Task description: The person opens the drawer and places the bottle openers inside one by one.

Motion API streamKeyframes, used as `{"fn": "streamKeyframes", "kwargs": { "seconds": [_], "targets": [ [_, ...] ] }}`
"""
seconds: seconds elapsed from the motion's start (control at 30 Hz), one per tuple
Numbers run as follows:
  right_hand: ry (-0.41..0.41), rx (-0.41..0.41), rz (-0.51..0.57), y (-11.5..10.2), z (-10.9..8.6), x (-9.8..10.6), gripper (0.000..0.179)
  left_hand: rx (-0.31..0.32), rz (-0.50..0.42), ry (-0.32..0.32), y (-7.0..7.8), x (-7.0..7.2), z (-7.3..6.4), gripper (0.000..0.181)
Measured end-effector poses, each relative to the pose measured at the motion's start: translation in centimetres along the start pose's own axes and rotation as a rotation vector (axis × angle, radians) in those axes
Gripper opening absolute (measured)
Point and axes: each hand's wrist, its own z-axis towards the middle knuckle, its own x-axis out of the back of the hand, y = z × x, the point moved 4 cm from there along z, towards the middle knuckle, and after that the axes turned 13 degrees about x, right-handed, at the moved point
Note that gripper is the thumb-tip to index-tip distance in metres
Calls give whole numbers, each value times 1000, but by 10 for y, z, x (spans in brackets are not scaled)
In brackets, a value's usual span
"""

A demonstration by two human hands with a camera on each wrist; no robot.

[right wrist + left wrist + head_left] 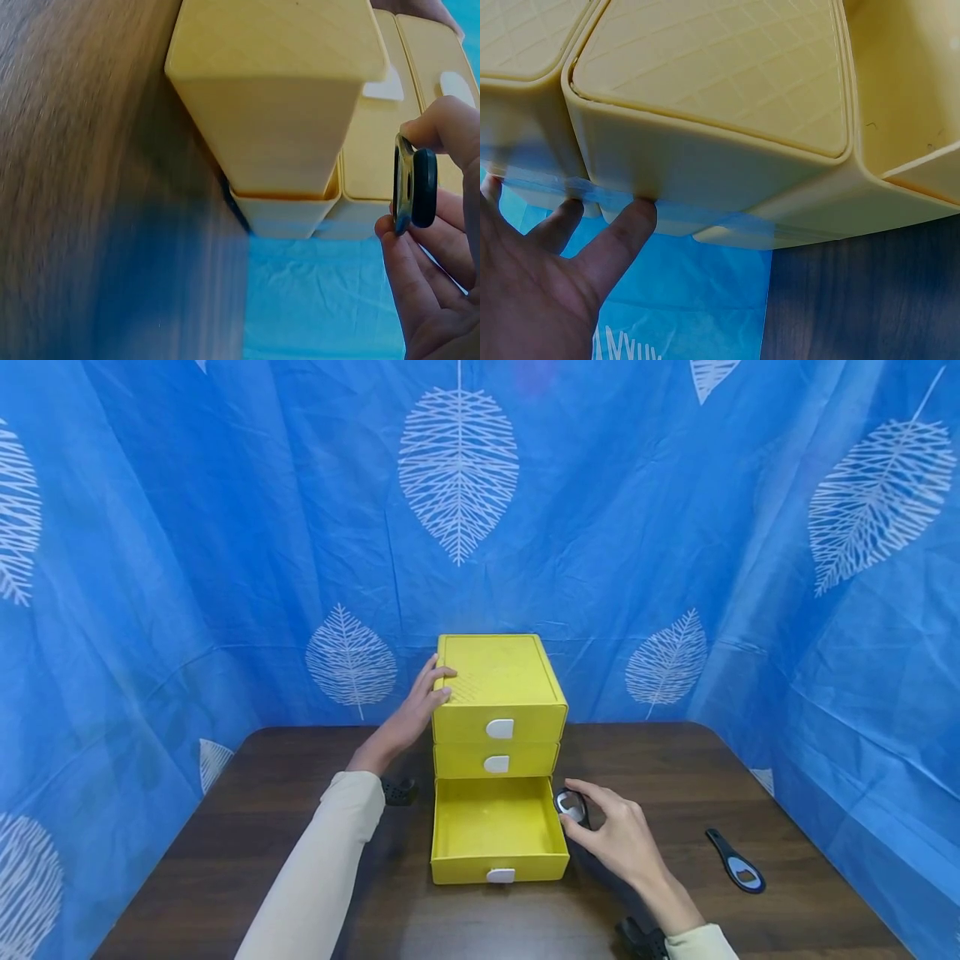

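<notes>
A yellow three-drawer unit (498, 672) stands in the middle of the table, its bottom drawer (491, 827) pulled out and its inside bare. My left hand (408, 714) rests against the unit's upper left side, fingers spread and fairly straight; in the left wrist view the fingertips (641, 214) touch the side wall. Just right of the pulled-out drawer, my right hand (618, 835) pinches a black-and-metal bottle opener (572, 807) between thumb and fingers. In the right wrist view the bottle opener (415, 187) is seen edge-on, held up off the table.
Another black bottle opener (737, 863) with a metal head lies on the dark wooden table (787, 793) at the right. White tabs (500, 727) mark the drawer fronts. A blue curtain (570, 527) with white leaf prints hangs behind and along both sides.
</notes>
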Motion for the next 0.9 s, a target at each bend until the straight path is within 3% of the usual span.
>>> {"fn": "streamKeyframes", "kwargs": {
  "seconds": [0.37,0.9],
  "targets": [
    [-2,59,35,-13,9,-11,47,2,3,-3,-1,0,1,49],
    [14,74,80,-23,18,-29,43,-5,-20,-1,-1,0,1,52]
  ]
}}
